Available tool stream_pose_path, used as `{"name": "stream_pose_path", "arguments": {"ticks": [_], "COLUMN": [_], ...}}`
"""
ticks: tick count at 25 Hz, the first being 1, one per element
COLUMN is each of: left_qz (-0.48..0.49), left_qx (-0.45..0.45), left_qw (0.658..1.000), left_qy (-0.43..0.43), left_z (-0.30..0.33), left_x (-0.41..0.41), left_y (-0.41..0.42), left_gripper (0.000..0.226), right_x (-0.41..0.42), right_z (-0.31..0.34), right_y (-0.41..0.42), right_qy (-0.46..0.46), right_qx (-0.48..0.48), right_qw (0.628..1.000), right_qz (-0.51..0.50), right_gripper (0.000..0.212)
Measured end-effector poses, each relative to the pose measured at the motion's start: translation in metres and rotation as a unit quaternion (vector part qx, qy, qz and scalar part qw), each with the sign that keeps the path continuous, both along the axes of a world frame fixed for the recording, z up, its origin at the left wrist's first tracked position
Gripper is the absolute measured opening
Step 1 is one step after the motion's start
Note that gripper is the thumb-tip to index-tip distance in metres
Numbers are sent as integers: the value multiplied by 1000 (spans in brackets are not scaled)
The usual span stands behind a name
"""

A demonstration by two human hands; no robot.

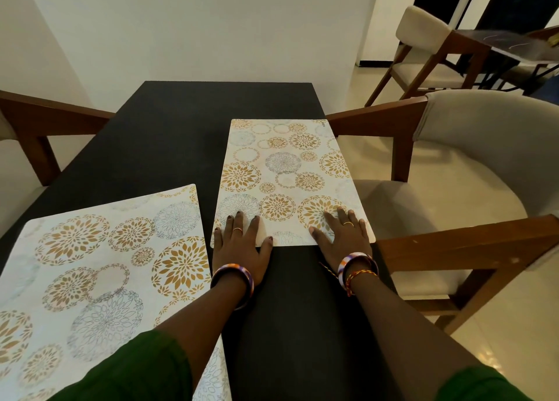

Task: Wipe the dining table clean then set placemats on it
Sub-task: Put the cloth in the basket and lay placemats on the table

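Both hands flat on the right placemat, near edge

The left hand (240,243) and right hand (340,234) rest with fingers spread wide and straight on the near end of the right placemat (287,173), pressing it to the dark surface (169,134); neither hand grips anything. This mat lies lengthwise along the right side, its right edge at or just past the rim of the surface, beside the right chair (453,164). A second placemat (99,264) lies near left, turned at an angle. Risk: a push with uneven pressure would likely skew the mat or slide it over the right rim, where it could tip toward the chair. A smooth mat may also creep on the surface. The near-left mat looks misaligned and may need straightening.
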State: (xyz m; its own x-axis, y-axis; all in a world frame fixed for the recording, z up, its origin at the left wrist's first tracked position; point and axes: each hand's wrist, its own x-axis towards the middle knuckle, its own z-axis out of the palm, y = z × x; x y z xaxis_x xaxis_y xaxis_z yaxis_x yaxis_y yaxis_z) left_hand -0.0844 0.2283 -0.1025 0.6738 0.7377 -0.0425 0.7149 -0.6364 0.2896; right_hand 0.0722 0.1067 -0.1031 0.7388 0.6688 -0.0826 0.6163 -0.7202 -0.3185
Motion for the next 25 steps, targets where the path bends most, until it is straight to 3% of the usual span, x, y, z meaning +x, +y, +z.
{"name": "stream_pose_path", "arguments": {"ticks": [4,25], "left_qz": [10,14], "left_qx": [6,14], "left_qw": [1000,1000], "left_qy": [-3,-5], "left_z": [-1,-3], "left_x": [1,1], "left_y": [0,0], "left_gripper": [61,63], "right_x": [-2,-2], "right_z": [0,2], "right_y": [-2,-2], "right_qy": [-22,-8], "right_qx": [33,25], "right_qw": [999,1000], "right_qz": [-7,-3], "right_gripper": [53,55]}}
